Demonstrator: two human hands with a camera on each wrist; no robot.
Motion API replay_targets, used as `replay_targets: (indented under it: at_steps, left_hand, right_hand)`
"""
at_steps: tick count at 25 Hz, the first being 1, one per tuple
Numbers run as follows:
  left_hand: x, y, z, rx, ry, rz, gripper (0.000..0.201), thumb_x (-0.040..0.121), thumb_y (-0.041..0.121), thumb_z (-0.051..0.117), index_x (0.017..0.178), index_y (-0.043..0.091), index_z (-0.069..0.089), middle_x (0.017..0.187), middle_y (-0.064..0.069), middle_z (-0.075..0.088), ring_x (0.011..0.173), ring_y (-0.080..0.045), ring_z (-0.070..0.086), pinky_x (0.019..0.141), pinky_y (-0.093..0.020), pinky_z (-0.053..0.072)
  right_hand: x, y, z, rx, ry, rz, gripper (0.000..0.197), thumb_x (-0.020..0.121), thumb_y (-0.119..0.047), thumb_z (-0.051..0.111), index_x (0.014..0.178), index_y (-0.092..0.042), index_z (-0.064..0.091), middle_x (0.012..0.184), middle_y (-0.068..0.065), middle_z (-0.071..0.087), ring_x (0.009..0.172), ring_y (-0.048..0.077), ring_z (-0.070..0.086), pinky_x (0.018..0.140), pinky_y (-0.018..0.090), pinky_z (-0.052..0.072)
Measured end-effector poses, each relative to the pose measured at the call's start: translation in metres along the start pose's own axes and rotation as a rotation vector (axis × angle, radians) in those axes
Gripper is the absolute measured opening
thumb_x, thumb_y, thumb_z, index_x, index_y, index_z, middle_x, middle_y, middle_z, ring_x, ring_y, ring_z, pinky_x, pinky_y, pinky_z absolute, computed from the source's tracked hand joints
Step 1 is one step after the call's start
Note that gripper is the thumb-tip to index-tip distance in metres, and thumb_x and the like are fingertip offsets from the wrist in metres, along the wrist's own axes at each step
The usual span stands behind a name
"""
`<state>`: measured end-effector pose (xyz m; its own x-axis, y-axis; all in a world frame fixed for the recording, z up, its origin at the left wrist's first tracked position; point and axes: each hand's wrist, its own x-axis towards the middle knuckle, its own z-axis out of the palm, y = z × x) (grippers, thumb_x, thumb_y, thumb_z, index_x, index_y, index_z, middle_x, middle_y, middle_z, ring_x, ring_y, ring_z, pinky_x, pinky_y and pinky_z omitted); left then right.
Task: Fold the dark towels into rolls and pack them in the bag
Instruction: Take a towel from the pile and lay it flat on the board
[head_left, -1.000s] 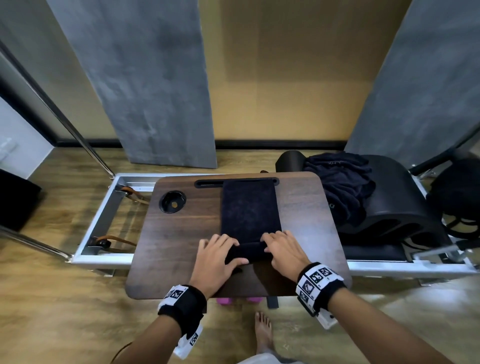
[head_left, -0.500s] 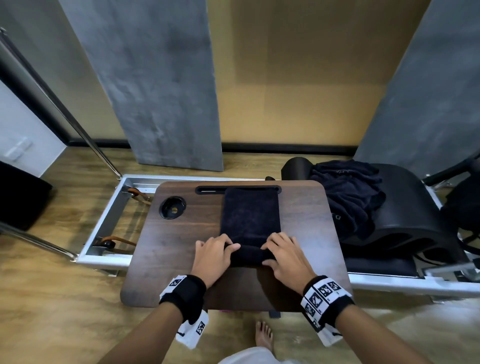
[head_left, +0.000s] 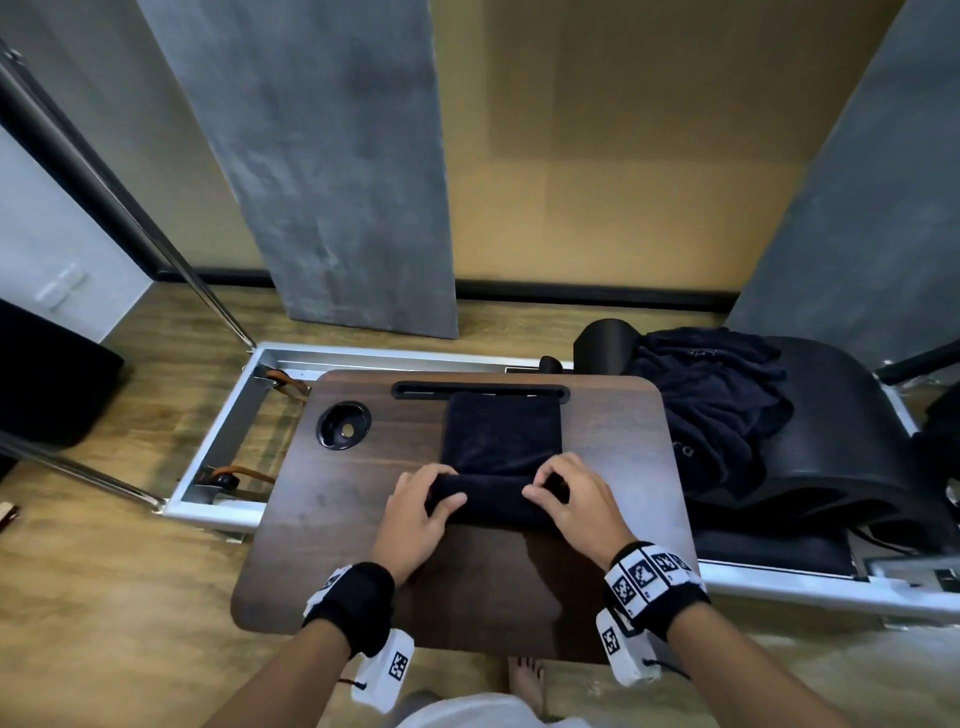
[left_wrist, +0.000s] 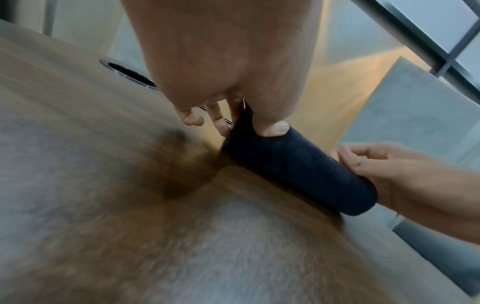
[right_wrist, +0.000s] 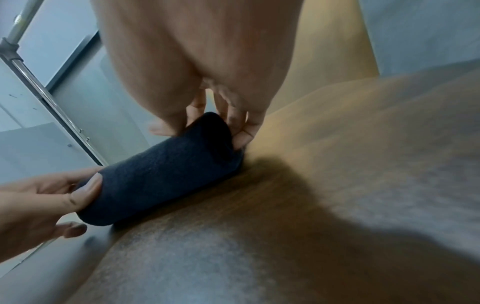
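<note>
A dark towel (head_left: 501, 436) lies lengthwise on the brown lap table (head_left: 332, 540), its near end wound into a roll (head_left: 493, 496) (left_wrist: 298, 164) (right_wrist: 161, 176). My left hand (head_left: 421, 512) grips the roll's left end, thumb on the near side and fingers over the top. My right hand (head_left: 576, 506) grips the right end the same way. The far part of the towel is still flat, reaching the table's slot (head_left: 478, 389). A heap of dark towels (head_left: 711, 405) rests on the black arched pad (head_left: 831, 447) at the right. No bag is clearly visible.
A round cup recess (head_left: 344, 425) is sunk in the table's far left. The table sits across a metal frame (head_left: 223, 431) with rails on a wooden floor. Metal poles (head_left: 130, 218) slant at the left. My bare foot (head_left: 527, 680) shows below the table's near edge.
Both hands have rolled the towel farther away from me; the roll is thicker and the flat part shorter. The head view has also shifted a little.
</note>
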<state>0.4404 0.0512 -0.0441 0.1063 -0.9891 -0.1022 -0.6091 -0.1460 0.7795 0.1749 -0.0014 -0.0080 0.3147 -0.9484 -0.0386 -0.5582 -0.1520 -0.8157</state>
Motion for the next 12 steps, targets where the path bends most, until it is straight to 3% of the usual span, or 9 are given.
replay_targets:
  at_steps: [2, 4, 6, 8, 10, 12]
  left_hand:
    - [0.013, 0.0, -0.002, -0.033, -0.02, -0.039, 0.018, 0.098, 0.05, 0.064, 0.115, 0.048, 0.059, 0.111, 0.008, 0.059, 0.107, -0.009, 0.058, 0.102, -0.047, 0.052]
    - [0.025, -0.001, -0.004, -0.098, -0.048, -0.055, 0.029, 0.094, 0.061, 0.062, 0.117, 0.042, 0.058, 0.114, 0.007, 0.066, 0.11, -0.015, 0.063, 0.099, -0.05, 0.054]
    - [0.034, -0.003, -0.006, -0.165, -0.056, -0.091, 0.047, 0.089, 0.075, 0.061, 0.119, 0.039, 0.056, 0.115, 0.01, 0.07, 0.113, -0.014, 0.066, 0.097, -0.047, 0.056]
    - [0.04, -0.005, -0.008, -0.172, -0.023, -0.124, 0.057, 0.084, 0.085, 0.058, 0.115, 0.038, 0.056, 0.107, 0.012, 0.069, 0.108, -0.008, 0.065, 0.092, -0.041, 0.055]
    - [0.042, -0.006, -0.011, -0.141, -0.001, -0.134, 0.057, 0.086, 0.087, 0.053, 0.113, 0.038, 0.055, 0.105, 0.014, 0.068, 0.106, -0.006, 0.063, 0.091, -0.042, 0.055]
    - [0.042, -0.004, -0.015, -0.102, -0.02, -0.114, 0.048, 0.092, 0.083, 0.044, 0.114, 0.041, 0.052, 0.109, 0.015, 0.066, 0.108, -0.012, 0.063, 0.096, -0.048, 0.054]
  right_hand:
    - [-0.006, 0.006, -0.002, 0.02, -0.118, 0.039, 0.042, 0.084, -0.033, 0.086, 0.118, -0.029, 0.062, 0.125, -0.016, 0.05, 0.113, 0.002, 0.054, 0.098, 0.02, 0.046]
    - [-0.009, 0.011, -0.001, 0.008, -0.164, 0.065, 0.054, 0.086, -0.019, 0.084, 0.133, -0.03, 0.059, 0.133, -0.017, 0.045, 0.123, 0.006, 0.051, 0.109, 0.03, 0.048]
    - [-0.007, 0.015, 0.001, -0.023, -0.091, 0.071, 0.054, 0.091, -0.013, 0.078, 0.138, -0.031, 0.06, 0.131, -0.012, 0.052, 0.123, 0.009, 0.052, 0.112, 0.036, 0.046]
    - [-0.004, 0.014, 0.0, 0.049, -0.026, 0.123, 0.052, 0.096, -0.02, 0.074, 0.141, -0.038, 0.056, 0.129, -0.005, 0.058, 0.121, 0.01, 0.055, 0.111, 0.036, 0.047]
    - [0.001, 0.014, 0.001, 0.174, -0.009, 0.163, 0.042, 0.1, -0.03, 0.069, 0.136, -0.042, 0.051, 0.13, -0.003, 0.062, 0.123, 0.012, 0.059, 0.107, 0.036, 0.051]
    - [0.005, 0.015, 0.006, 0.15, 0.027, 0.2, 0.025, 0.102, -0.04, 0.063, 0.124, -0.042, 0.052, 0.118, -0.005, 0.068, 0.113, 0.013, 0.064, 0.099, 0.041, 0.055]
